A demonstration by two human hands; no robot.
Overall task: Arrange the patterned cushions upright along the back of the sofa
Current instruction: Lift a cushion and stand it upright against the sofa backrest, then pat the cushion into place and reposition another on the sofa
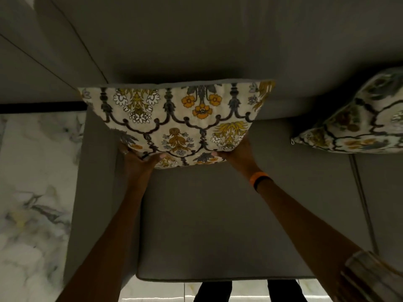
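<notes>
A cream cushion (174,120) with a yellow, orange and grey floral pattern leans against the grey sofa back (196,51) at the sofa's left end. My left hand (139,159) grips its lower left corner and my right hand (236,153) grips its lower right corner, thumbs on the front face. A second patterned cushion (357,125) stands tilted against the sofa back at the right edge of view, untouched, partly cut off by the frame.
The grey seat cushion (218,225) spreads below my arms. The left armrest (96,192) borders a marble floor (32,192). A seam (362,203) divides the seat from another seat section to the right.
</notes>
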